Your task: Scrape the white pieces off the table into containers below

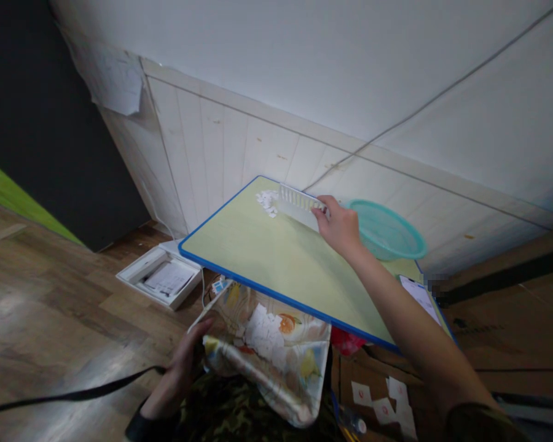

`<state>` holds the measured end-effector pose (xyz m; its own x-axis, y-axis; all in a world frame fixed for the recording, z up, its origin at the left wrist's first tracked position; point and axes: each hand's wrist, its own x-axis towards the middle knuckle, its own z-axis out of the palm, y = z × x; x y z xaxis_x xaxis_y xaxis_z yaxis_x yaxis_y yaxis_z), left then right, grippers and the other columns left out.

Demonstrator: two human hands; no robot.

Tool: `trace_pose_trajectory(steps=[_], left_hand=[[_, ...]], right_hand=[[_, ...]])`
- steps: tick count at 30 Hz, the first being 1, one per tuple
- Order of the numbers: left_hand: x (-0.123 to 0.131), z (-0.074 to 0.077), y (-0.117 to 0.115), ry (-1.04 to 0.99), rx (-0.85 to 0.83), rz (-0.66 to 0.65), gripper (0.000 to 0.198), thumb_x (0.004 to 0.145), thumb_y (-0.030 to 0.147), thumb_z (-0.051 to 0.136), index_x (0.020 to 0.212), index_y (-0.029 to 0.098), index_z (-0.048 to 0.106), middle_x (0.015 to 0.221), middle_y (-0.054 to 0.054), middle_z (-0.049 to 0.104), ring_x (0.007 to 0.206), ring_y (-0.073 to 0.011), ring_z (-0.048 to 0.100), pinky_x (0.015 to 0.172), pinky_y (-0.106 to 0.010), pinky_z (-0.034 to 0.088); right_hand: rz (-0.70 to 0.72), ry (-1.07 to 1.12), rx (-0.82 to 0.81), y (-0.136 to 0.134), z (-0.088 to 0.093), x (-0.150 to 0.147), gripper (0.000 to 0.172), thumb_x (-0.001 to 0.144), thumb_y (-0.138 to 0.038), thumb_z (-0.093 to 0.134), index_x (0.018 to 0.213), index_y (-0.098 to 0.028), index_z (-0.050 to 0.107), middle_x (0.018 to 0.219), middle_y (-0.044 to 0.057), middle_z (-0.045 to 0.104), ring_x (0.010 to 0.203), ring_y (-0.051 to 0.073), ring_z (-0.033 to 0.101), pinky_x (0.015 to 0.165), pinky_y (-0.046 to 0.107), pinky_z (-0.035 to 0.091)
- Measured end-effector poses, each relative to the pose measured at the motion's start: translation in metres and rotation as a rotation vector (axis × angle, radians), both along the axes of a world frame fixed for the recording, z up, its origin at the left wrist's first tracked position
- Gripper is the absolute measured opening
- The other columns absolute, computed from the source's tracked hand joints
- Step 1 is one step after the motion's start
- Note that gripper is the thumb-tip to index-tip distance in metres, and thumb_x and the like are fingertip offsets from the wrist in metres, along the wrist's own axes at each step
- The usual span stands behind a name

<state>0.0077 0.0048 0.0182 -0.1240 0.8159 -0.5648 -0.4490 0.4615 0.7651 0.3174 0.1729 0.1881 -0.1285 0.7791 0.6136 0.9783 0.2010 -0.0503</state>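
Below the table [258,258], left hand [182,365] clutches bag [281,362]; above, right hand [341,228] pinches tray [299,207].

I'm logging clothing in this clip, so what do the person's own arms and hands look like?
Both hands are bare: no gloves, rings or watch. The left hand ends in a dark cuff at the wrist. The right hand leads to a bare forearm, with a dark olive sleeve starting near the elbow.

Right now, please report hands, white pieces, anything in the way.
Right hand grips white scraper beside white pieces on table. Left hand holds bag open below table edge. Teal basket behind right hand.
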Motion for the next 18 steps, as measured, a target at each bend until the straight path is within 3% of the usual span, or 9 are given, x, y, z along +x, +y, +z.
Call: trace_pose_trajectory(steps=[5, 11, 18], left_hand=[[-0.009, -0.001, -0.001, 0.008, 0.027, 0.023, 0.032, 0.064, 0.040, 0.074, 0.089, 0.020, 0.075, 0.101, -0.008, 0.077, 0.103, -0.0339, 0.067, 0.079, -0.038, 0.055], [-0.016, -0.015, 0.000, 0.002, 0.015, 0.010, 0.036, 0.065, 0.042, 0.075, 0.092, 0.019, 0.076, 0.097, -0.008, 0.078, 0.097, -0.0337, 0.068, 0.077, -0.039, 0.055], [-0.015, -0.012, 0.000, -0.038, 0.007, 0.000, 0.035, 0.068, 0.041, 0.073, 0.093, 0.018, 0.076, 0.099, -0.009, 0.078, 0.099, -0.0345, 0.069, 0.078, -0.040, 0.055]], right_hand=[[-0.050, -0.088, -0.054, 0.023, -0.009, -0.010, 0.035, 0.094, -0.034, 0.049, 0.124, -0.021, 0.060, 0.087, 0.008, 0.074, 0.071, 0.024, 0.067, 0.063, 0.028, 0.039], [-0.029, -0.081, -0.023, 0.019, -0.010, -0.011, 0.035, 0.094, -0.036, 0.049, 0.124, -0.021, 0.060, 0.089, 0.008, 0.075, 0.073, 0.024, 0.067, 0.062, 0.028, 0.038], [0.014, -0.122, -0.079, 0.013, 0.000, -0.018, 0.031, 0.092, -0.034, 0.052, 0.119, -0.024, 0.064, 0.084, 0.006, 0.074, 0.071, 0.023, 0.067, 0.062, 0.028, 0.038]])
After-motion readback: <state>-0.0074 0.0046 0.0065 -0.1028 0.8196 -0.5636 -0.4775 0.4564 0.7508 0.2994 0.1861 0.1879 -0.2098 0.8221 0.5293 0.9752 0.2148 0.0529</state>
